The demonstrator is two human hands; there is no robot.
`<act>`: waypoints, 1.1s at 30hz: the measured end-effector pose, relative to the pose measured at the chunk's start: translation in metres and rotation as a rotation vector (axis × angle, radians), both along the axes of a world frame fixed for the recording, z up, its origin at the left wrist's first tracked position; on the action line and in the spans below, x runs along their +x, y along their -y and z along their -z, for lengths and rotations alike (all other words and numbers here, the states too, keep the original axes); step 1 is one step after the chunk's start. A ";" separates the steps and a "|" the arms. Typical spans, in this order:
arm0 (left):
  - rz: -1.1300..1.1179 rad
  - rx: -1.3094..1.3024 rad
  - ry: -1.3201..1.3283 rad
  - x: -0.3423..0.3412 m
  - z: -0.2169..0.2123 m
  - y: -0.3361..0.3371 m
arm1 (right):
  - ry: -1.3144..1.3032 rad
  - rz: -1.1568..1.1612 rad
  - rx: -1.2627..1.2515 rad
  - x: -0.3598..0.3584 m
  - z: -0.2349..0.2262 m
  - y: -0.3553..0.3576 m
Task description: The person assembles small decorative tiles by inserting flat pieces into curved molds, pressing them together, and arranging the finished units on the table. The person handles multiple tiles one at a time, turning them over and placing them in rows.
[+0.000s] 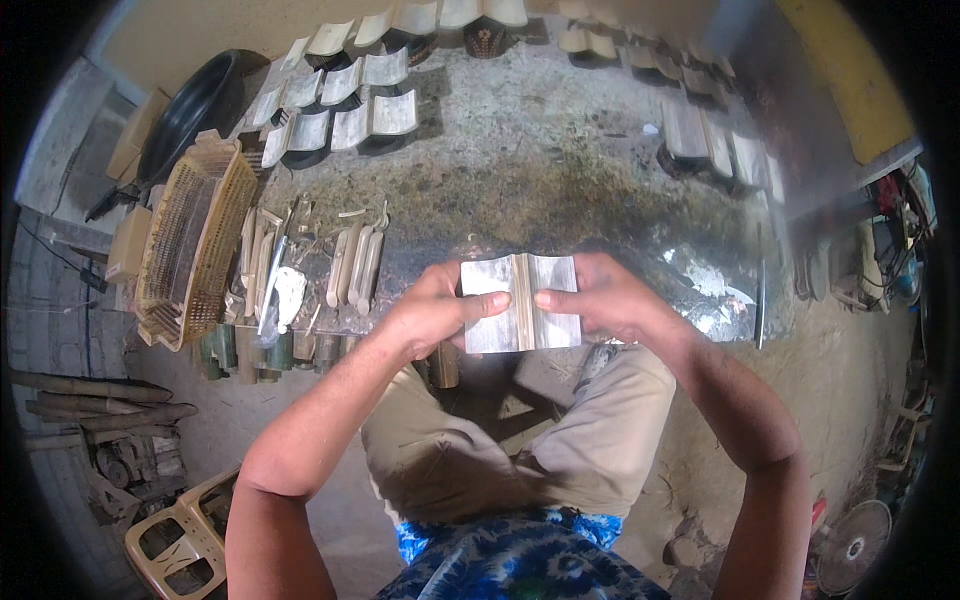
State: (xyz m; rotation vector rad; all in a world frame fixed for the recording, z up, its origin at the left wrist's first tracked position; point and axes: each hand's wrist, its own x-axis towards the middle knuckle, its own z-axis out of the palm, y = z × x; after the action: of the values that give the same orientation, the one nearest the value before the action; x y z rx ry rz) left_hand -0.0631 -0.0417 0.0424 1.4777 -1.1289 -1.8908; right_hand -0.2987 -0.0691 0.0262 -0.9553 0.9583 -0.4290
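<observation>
Between my two hands, over the table's front edge, is a pale grey-white piece with two curved wings (553, 275) and a brown ribbed strip down its middle. My left hand (432, 305) grips its left side, thumb lying flat across the face near the strip. On the opposite side my right hand (612, 298) holds it the same way, its thumb pointing inward to the strip. The other fingers are mostly hidden behind the piece. Left of my left hand, several slim light-brown strips (343, 265) lie bundled on the table.
Similar curved pieces (388, 113) stand in rows at the far left, with more (686, 132) at the far right. A yellow perforated basket (222, 215) and a black tub (185, 120) are at the left. A beige plastic chair (165, 545) and a fan (853, 547) stand on the floor.
</observation>
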 end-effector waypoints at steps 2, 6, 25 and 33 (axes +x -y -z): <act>-0.014 0.005 -0.024 0.001 0.003 -0.001 | 0.027 0.001 -0.007 -0.001 0.000 -0.001; -0.008 -0.025 -0.036 0.003 0.009 0.000 | 0.104 0.016 0.026 -0.001 0.004 -0.001; 0.005 -0.751 0.281 0.021 0.074 -0.032 | 0.026 0.331 -0.657 0.006 0.084 -0.075; -0.216 -0.926 0.109 -0.013 0.053 -0.035 | 0.242 0.450 -0.709 0.032 0.054 -0.058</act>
State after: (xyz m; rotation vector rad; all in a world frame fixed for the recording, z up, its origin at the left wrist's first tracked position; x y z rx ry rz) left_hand -0.0763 -0.0068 -0.0102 1.0880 -1.5229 -0.9081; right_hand -0.2669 -0.0111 -0.0276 -1.2781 0.8001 -1.2952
